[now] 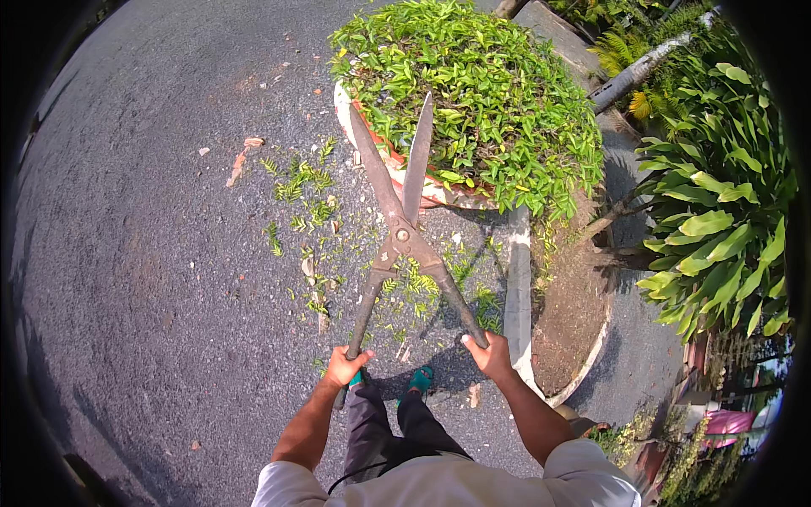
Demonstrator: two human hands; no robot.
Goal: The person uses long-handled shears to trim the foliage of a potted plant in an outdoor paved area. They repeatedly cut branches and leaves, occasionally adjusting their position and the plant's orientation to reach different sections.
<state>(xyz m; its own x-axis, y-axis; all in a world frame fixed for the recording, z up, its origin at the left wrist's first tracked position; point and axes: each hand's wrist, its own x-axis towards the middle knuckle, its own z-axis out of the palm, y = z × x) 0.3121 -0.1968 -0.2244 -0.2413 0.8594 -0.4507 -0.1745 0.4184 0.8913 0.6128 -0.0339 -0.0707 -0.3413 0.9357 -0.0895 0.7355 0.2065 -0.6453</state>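
A pair of hedge shears [402, 235] with rusty-brown metal blades spans the middle of the view, its blades parted in a V that points away from me. My left hand [345, 365] grips the left handle near its end. Around the right handle's end my right hand [492, 355] is closed. Past the pivot, the blade tips overlap in view the near left side of a dense green shrub [469, 95]; whether they touch its leaves I cannot tell. A curved planter rim [345, 114], white with red-orange patches, shows under the shrub's left side.
Leafy clippings [304, 180] and several broken masonry bits [237, 166] lie on the grey asphalt [139, 241]. To the right, a concrete kerb [518, 285] borders bare soil [570, 317]. Beyond stand a broad-leaved plant [722, 234] and a pale leaning trunk [646, 66]. My sandalled foot [421, 378] shows below.
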